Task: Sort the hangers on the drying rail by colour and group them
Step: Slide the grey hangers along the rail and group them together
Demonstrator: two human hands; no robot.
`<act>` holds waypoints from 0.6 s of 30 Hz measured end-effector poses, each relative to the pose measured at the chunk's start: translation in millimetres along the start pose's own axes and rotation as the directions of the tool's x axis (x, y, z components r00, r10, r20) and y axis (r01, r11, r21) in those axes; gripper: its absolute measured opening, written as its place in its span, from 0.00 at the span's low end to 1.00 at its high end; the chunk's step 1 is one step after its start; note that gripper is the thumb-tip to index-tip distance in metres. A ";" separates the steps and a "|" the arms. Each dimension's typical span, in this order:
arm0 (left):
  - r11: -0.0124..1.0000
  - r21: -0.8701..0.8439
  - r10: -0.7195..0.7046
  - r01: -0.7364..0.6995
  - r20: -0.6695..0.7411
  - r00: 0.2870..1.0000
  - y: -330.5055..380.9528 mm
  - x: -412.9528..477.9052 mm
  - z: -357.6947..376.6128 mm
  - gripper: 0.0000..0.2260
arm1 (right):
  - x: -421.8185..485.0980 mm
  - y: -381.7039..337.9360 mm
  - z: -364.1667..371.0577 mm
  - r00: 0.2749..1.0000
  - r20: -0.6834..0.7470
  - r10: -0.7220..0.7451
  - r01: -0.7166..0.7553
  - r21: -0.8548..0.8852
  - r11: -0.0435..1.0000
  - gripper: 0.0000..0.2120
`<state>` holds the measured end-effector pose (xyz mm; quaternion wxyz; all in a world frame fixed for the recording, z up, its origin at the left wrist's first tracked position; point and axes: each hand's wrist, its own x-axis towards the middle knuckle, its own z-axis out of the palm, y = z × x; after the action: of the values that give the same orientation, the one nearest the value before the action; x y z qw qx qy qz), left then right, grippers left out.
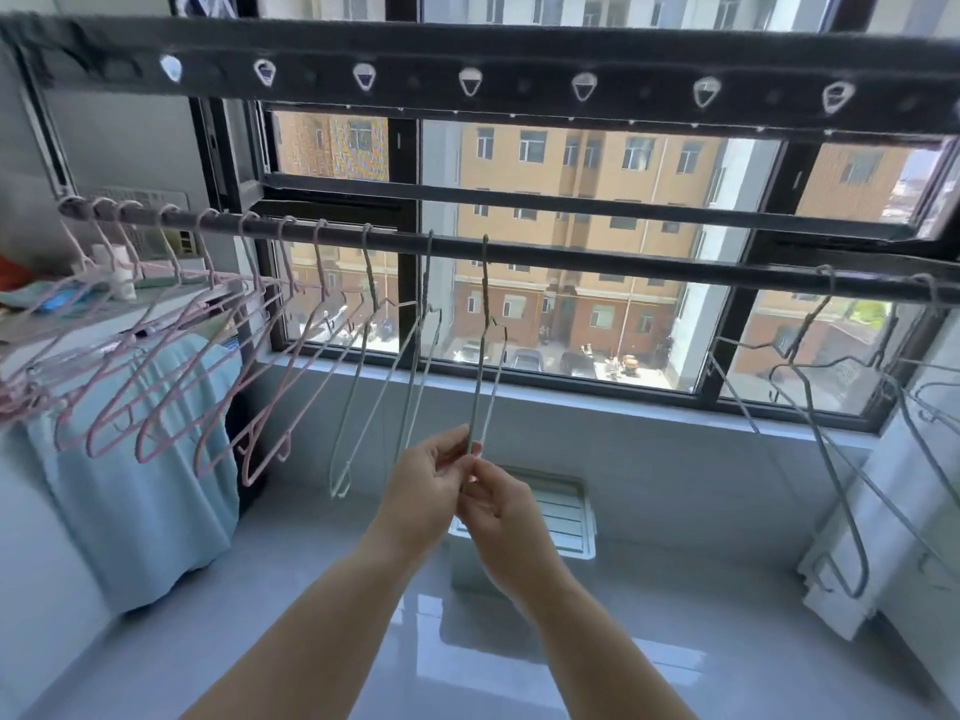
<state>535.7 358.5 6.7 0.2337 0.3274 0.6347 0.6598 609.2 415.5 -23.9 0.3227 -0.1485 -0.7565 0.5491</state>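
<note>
Left hand (426, 480) and right hand (498, 506) are both pinching the bottom of a thin, pale wire hanger (478, 387), likely light and springy, hanging midway along the dark metal drying rail (623, 262)

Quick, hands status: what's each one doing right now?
Left hand: pinching the lower end of the pale hanger hooked on the rail.
Right hand: pinching the same hanger's lower end.
</note>
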 end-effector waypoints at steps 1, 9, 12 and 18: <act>1.000 0.011 -0.004 0.004 -0.007 1.000 -0.4 -0.2 -0.1 0.18 | -0.4 -1.3 1.6 1.000 -0.011 0.015 -0.016 -0.004 1.000 0.09; 0.882 0.461 0.173 -0.092 -0.137 0.975 -0.7 -12.8 19.1 0.26 | -34.1 -20.4 -57.3 0.959 -0.277 -0.050 -0.079 -0.435 0.897 0.24; 0.827 0.504 0.333 -0.248 -0.085 0.939 11.4 -23.1 47.6 0.26 | -58.7 -39.0 -108.6 0.830 -0.523 -0.196 -0.151 -0.548 0.823 0.23; 0.900 0.283 0.238 -0.332 0.322 0.917 13.9 -35.4 154.4 0.21 | -110.4 -19.3 -212.4 0.745 -0.665 0.058 -0.546 -0.557 0.626 0.31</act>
<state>673.7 437.3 12.6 0.1624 0.5419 0.6417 0.5179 832.5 500.8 -1.8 0.3509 -0.5579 -0.7307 0.1783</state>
